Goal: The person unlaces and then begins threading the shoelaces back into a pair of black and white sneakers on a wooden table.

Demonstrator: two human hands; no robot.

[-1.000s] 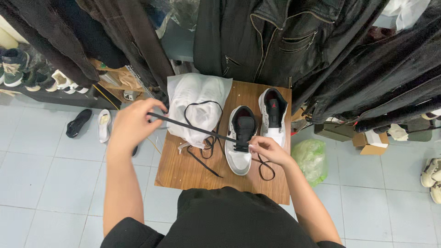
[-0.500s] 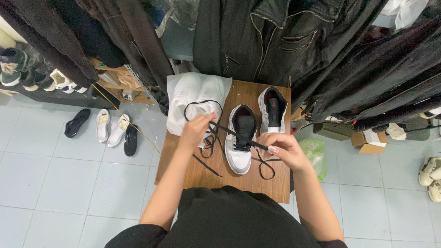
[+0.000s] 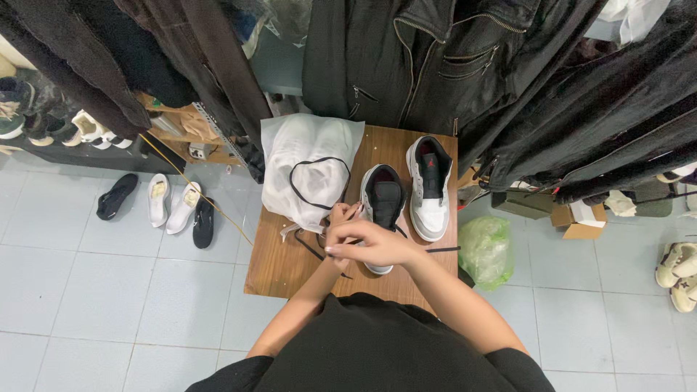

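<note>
Two white-and-grey high-top sneakers stand side by side on a small wooden table (image 3: 283, 270). The near sneaker (image 3: 383, 194) has a black tongue, and a black shoelace (image 3: 314, 161) runs from it in a loop over a white cloth bag (image 3: 305, 141). My right hand (image 3: 374, 245) sits over this sneaker's toe, fingers pinched on the lace. Partly hidden under the right one, my left hand (image 3: 339, 217) holds the lace too. The second sneaker (image 3: 430, 190) stands untouched to the right.
Black jackets (image 3: 435, 65) hang over the table's far side and both flanks. Several shoes (image 3: 174, 205) lie on the tiled floor to the left. A green plastic bag (image 3: 485, 250), a cardboard box (image 3: 581, 220) and pale sneakers (image 3: 679, 268) are on the right.
My left hand, stretched out to the left with the lace taut, has come back in to the sneaker. Both hands now meet over its toe, right across left.
</note>
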